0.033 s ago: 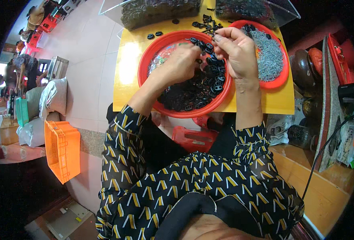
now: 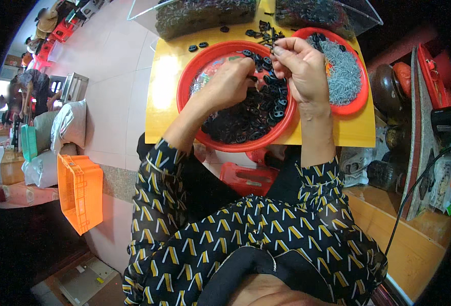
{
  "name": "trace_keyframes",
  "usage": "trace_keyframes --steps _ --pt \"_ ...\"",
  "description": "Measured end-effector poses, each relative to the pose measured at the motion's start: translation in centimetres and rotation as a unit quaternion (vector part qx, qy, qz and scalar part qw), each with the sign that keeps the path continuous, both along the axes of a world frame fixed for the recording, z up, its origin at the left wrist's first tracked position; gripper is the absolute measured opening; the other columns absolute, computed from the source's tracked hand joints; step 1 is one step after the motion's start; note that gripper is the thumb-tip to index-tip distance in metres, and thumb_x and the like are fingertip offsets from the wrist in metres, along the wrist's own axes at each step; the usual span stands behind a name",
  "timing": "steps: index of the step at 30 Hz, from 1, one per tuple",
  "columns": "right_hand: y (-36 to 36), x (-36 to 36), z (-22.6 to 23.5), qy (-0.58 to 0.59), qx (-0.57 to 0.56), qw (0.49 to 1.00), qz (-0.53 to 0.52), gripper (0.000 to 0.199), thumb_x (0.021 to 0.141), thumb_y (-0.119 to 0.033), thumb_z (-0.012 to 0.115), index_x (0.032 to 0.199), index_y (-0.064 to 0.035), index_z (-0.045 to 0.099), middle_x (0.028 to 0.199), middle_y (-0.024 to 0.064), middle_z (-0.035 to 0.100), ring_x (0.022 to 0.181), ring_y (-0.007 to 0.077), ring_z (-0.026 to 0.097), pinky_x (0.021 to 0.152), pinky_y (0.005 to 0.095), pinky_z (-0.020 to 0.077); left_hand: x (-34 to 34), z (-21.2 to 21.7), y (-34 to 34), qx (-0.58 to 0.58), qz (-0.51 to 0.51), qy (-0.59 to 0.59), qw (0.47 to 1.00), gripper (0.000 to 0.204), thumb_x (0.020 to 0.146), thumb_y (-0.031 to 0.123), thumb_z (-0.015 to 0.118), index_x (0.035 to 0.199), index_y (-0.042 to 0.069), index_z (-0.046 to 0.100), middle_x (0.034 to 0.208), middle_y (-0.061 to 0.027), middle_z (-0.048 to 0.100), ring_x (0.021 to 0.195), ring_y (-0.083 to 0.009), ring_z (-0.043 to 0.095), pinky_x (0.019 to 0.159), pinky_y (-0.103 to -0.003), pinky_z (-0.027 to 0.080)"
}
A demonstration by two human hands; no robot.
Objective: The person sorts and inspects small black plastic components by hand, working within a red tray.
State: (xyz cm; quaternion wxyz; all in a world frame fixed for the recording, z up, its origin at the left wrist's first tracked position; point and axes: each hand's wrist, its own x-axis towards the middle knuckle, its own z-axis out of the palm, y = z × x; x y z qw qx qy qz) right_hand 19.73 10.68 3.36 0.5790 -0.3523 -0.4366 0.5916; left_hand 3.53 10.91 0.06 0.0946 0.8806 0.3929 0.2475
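Note:
My left hand (image 2: 230, 81) is over the large red basin (image 2: 183, 97), fingers curled closed at a small black piece whose shape is mostly hidden. The basin holds a heap of small black oval parts (image 2: 240, 120) with two holes each; clear and coloured bits show at its left side. Above the basin's right rim, my right hand (image 2: 304, 69) pinches a small dark piece between thumb and forefinger, too small to name. Just beyond its fingertips, black screw-like pieces (image 2: 267, 30) lie loose on the yellow table (image 2: 159, 122).
A smaller red tray (image 2: 357, 99) with many silvery screws (image 2: 343, 76) stands to the right. Clear bins of dark parts (image 2: 205, 18) line the table's back. A few black ovals (image 2: 192, 48) lie left. An orange crate (image 2: 82, 194) stands on the floor; people (image 2: 31, 89) sit far left.
My left hand has shifted very slightly, its fingertips turning a little. A black piece shows more plainly by them. The right hand keeps its pinch.

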Motion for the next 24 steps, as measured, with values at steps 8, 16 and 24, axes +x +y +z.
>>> trace_keyframes --steps 8,16,24 --pt "-1.3 -2.1 -0.1 0.168 -0.048 0.975 0.138 0.009 0.081 -0.005 0.051 0.087 0.0008 0.051 0.073 0.0082 0.057 0.057 0.0118 0.054 0.050 0.0220 0.0435 -0.1 1.1 -4.2 -0.163 0.146 -0.481 0.849 0.011 0.073 -0.004 0.059 0.084 -0.002 0.056 0.076 -0.0049 0.060 0.073 -0.0088 0.058 0.065 -0.022 0.047" --pt "-1.3 -3.9 -0.5 0.209 -0.042 0.962 0.171 0.010 0.082 -0.004 0.050 0.089 0.0024 0.051 0.076 0.0085 0.057 0.063 0.0121 0.053 0.056 0.0233 0.0444 -1.5 1.6 -5.3 -0.210 0.091 -0.549 0.804 0.015 0.073 -0.006 0.059 0.088 -0.005 0.056 0.081 -0.0068 0.060 0.075 -0.0118 0.058 0.068 -0.023 0.048" --pt "-1.7 -5.0 -1.0 0.172 -0.070 0.966 0.180 0.008 0.082 -0.004 0.050 0.087 0.0016 0.051 0.074 0.0069 0.056 0.061 0.0117 0.052 0.052 0.0220 0.0411 -2.7 0.5 -5.2 -0.340 0.033 -0.617 0.709 0.018 0.073 -0.004 0.059 0.090 -0.003 0.054 0.083 -0.0063 0.058 0.075 -0.0100 0.056 0.069 -0.021 0.046"
